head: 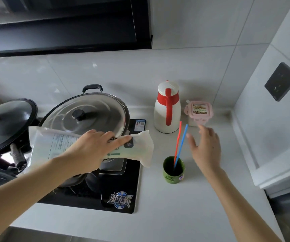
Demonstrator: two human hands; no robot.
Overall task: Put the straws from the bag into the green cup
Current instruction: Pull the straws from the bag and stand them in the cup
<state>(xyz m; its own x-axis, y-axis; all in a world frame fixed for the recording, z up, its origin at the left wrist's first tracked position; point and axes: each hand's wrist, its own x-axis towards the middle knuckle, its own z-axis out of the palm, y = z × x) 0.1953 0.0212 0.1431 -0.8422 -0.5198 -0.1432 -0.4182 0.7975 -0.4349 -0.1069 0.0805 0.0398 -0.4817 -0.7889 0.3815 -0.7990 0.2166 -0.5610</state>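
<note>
Green cup point(173, 169) upright on the white counter point(193, 215), just right of the black hob point(123, 189); all places below taken from that cup. Already inside it, leaning up and away toward the wall: a red straw point(177, 140) and a blue straw point(180, 144), lower ends down in the cup, upper ends free. To the cup's left and a little above its rim, the bag point(137, 145), pale and crinkled, lying roughly level over the hob with its near end drooping toward the cup. Left hand point(91, 145) closed round the bag's middle from above, fingers pressing the film. Right hand point(205, 145) just right of the cup and above it, fingers spread, holding nothing, close to the straws but apparently not touching them. Behind the cup, near the wall, a white and red jug point(167, 107) and a small pink lidded box point(198, 110). Any straws left in the bag not visible through the film. Probably very light, thin, stiff enough to stand but easy to kink, smooth and likely to slip; best pinched near one end between thumb and two fingers, then lowered end-first. Bag soft and slack, best held at the middle as now, open end kept toward the cup. Cup small and light-looking, so easily tipped by a sideways nudge.
</note>
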